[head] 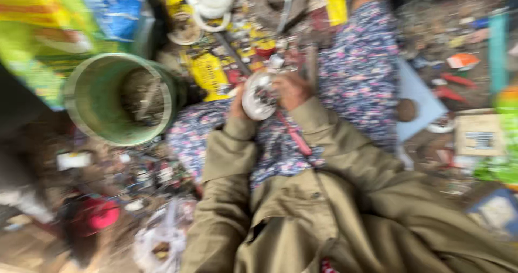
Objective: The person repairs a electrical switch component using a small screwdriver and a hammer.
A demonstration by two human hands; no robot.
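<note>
The picture is blurred by motion. Both hands meet over my lap, above floral-patterned trousers point(356, 73). My left hand point(237, 106) grips the left side of a small round white and metal part point(259, 96). My right hand point(292, 89) closes on its right side and seems to hold a red-handled tool point(294, 135) that slants down toward my olive jacket point(302, 208). Whether the tool's tip touches the round part is hidden by blur.
A green bucket point(91, 103) with brownish contents stands at left. Yellow packets point(208, 74), white rings point(210, 5) and small scrap lie ahead. A cardboard box point(479, 135) and blue sheet point(418, 103) are at right, a pink object point(100, 214) at lower left.
</note>
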